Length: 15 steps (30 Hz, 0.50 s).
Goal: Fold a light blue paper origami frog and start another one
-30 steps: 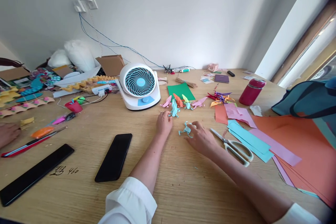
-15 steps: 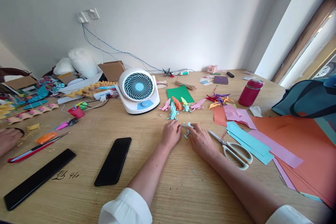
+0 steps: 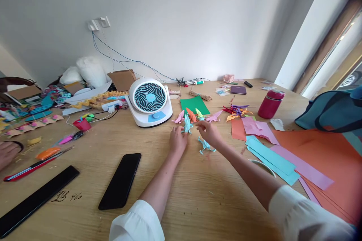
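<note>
My left hand (image 3: pixel 178 140) is closed, fingers curled at the near side of a light blue origami figure (image 3: pixel 187 123) that stands upright. Fingers pinched, my right hand (image 3: pixel 210 132) is just right of that figure; whatever lies between its fingertips is too small to make out. On the table below my right hand lies a second light blue origami figure (image 3: pixel 206 145), touched by neither hand. Behind the hands are a pink figure (image 3: pixel 179 117), an orange figure (image 3: pixel 191 115), a yellow-green figure (image 3: pixel 199 114) and another pink figure (image 3: pixel 214 116).
A white fan (image 3: pixel 149 101) stands at the back, beside green paper (image 3: pixel 195 104). Right are a red flask (image 3: pixel 270 104), blue strips (image 3: pixel 271 154), orange sheets (image 3: pixel 316 147) and scissors (image 3: pixel 264 166), mostly behind my forearm. Left are a phone (image 3: pixel 120 180) and another person's hand (image 3: pixel 7 154).
Both hands have moved forward, away from the small light blue figure, which now shows fully. My left hand has reached the standing light blue figure. My right forearm now covers most of the scissors.
</note>
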Each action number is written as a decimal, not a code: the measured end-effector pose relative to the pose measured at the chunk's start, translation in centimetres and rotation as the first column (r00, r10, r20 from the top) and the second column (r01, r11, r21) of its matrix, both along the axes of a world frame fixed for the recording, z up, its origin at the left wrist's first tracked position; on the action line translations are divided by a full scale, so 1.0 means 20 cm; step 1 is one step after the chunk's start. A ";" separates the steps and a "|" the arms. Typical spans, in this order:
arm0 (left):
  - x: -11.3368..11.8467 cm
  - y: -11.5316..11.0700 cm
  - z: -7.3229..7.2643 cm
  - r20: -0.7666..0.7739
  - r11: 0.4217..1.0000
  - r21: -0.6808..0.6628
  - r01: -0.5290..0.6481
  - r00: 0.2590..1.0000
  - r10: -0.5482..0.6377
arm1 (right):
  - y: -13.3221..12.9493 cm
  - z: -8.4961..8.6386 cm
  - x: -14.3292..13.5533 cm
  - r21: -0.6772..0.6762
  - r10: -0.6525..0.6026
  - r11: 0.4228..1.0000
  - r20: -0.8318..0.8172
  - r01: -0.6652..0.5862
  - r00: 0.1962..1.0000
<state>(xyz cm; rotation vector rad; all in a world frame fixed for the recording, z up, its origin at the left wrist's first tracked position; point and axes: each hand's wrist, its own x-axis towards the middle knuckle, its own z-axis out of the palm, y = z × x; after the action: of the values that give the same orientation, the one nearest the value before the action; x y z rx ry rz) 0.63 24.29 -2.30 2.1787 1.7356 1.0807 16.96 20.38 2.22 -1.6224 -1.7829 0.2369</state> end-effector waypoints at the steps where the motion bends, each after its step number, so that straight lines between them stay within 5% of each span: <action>1: 0.01 0.03 0.00 -0.003 1.000 -0.008 -0.008 1.000 0.008 | 0.10 0.03 -0.01 -0.029 -0.018 0.999 -0.002 0.018 1.000; 7: 0.08 0.11 0.01 -0.035 0.996 -0.057 -0.069 0.997 0.067 | 0.54 0.07 -0.11 -0.200 -0.170 0.963 0.061 0.179 0.984; 15: 0.12 0.14 0.06 -0.164 0.964 -0.179 -0.197 0.972 0.168 | 0.70 0.00 -0.15 -0.292 -0.225 0.920 0.152 0.261 0.962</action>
<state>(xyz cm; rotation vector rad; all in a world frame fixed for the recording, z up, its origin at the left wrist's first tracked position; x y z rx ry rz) 3.00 27.05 -1.01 2.0581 2.0456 0.7617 14.02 34.37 2.22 -2.1020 -1.6666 0.3252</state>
